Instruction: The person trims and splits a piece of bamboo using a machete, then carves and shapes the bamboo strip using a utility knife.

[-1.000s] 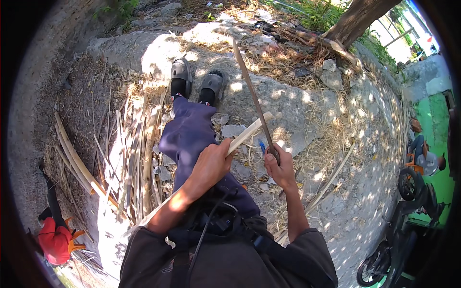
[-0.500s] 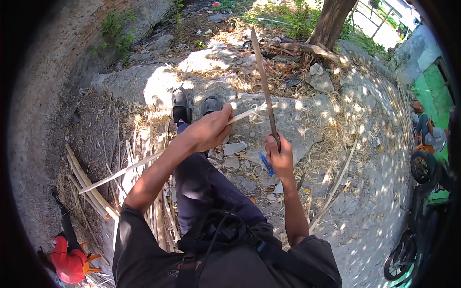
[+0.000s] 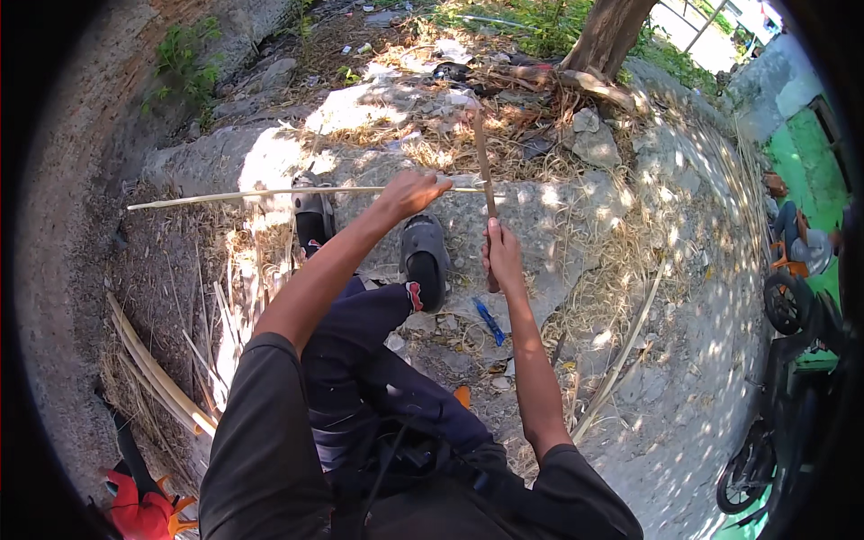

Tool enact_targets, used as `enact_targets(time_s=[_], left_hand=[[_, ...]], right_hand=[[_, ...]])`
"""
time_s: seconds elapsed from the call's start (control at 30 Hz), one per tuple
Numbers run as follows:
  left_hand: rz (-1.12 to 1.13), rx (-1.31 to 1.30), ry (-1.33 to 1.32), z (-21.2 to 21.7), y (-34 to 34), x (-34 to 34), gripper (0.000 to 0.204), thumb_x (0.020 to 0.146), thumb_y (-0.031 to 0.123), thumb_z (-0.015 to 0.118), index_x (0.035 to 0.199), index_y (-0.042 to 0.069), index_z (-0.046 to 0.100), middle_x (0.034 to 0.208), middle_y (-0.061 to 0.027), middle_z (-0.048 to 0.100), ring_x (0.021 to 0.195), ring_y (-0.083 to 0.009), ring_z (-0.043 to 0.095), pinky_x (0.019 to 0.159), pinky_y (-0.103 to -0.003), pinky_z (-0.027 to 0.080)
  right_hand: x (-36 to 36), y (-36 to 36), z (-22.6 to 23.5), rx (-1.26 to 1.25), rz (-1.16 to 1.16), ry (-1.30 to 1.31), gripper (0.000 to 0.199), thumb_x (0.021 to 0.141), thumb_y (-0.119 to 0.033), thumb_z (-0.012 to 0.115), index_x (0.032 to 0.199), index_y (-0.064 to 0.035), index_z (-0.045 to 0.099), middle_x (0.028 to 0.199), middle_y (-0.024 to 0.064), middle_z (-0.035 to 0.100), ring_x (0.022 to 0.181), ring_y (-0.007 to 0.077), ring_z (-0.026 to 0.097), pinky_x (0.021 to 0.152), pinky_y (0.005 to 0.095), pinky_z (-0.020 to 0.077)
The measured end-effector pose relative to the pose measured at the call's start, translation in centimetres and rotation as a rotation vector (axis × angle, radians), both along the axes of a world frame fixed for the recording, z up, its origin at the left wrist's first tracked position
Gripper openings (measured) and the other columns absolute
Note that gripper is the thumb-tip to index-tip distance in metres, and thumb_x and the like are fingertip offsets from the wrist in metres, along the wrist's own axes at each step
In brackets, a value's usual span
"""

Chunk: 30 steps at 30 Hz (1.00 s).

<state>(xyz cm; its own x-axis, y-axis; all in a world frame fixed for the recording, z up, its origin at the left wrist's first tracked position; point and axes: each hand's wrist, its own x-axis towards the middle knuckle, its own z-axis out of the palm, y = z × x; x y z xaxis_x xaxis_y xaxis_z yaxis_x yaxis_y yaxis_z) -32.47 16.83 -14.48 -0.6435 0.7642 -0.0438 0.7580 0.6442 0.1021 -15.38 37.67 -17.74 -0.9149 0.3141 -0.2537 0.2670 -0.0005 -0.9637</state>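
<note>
My left hand [image 3: 416, 194] is closed around a long, thin bamboo strip [image 3: 252, 193], which lies nearly level and reaches far out to the left. The strip's short right end meets or passes the blade; whether they touch I cannot tell. In my right hand [image 3: 504, 256] is the handle of a long-bladed knife [image 3: 483, 162], held upright with its tip pointing away from me. Both hands are in front of my dark shoes [image 3: 424, 256]. Below the right hand, a blue plastic item [image 3: 488, 321] lies on the ground.
Thick split bamboo pieces [image 3: 157, 369] lie at the left, near a person in red [image 3: 139, 508]. Pale shavings cover the ground around a stone slab [image 3: 540, 211]. A tree trunk [image 3: 612, 36] rises at the back. At the right are a motorcycle [image 3: 783, 387] and a seated person [image 3: 801, 238].
The bamboo strip has swung from a slant to nearly level, and my left hand has moved farther away. The knife is also slightly farther off. My feet and legs have shifted apart.
</note>
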Motion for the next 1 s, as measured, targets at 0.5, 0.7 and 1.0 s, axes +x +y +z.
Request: enact_targets(time_s=[0.5,0.7,1.0], left_hand=[[0.114,0.155,-0.121,-19.9,4.6,-4.4,0.033,0.101,0.018,0.052,0.133,0.012,0.053,0.109,-0.0152,0.066,0.080,-0.0362,0.073,0.064,-0.048,0.060],[0.082,0.229,-0.066,-21.6,6.4,-6.9,0.030,0.101,0.019,0.053,0.129,0.011,0.054,0.102,-0.0117,0.068,0.078,-0.0352,0.073,0.064,-0.048,0.060],[0.090,0.157,-0.138,-23.5,7.5,-6.9,0.030,0.100,0.017,0.053,0.129,0.009,0.052,0.102,-0.0115,0.066,0.079,-0.0369,0.072,0.062,-0.049,0.058]], right_hand=[[-8.2,3.7,-18.0,0.316,-0.039,-0.181,0.052,0.109,-0.046,0.047,0.089,-0.0004,0.062,0.059,0.0093,0.057,0.049,0.0211,0.060,0.048,0.0390,0.0463],[-9.6,4.7,-19.2,0.348,-0.107,-0.128,0.050,0.109,-0.045,0.047,0.090,-0.0009,0.059,0.059,0.0077,0.054,0.045,0.0181,0.053,0.046,0.0371,0.0421],[-10.1,5.8,-19.9,0.445,-0.057,-0.183,0.049,0.109,-0.043,0.046,0.090,0.0006,0.057,0.061,0.0100,0.053,0.052,0.0235,0.053,0.052,0.0410,0.0415]])
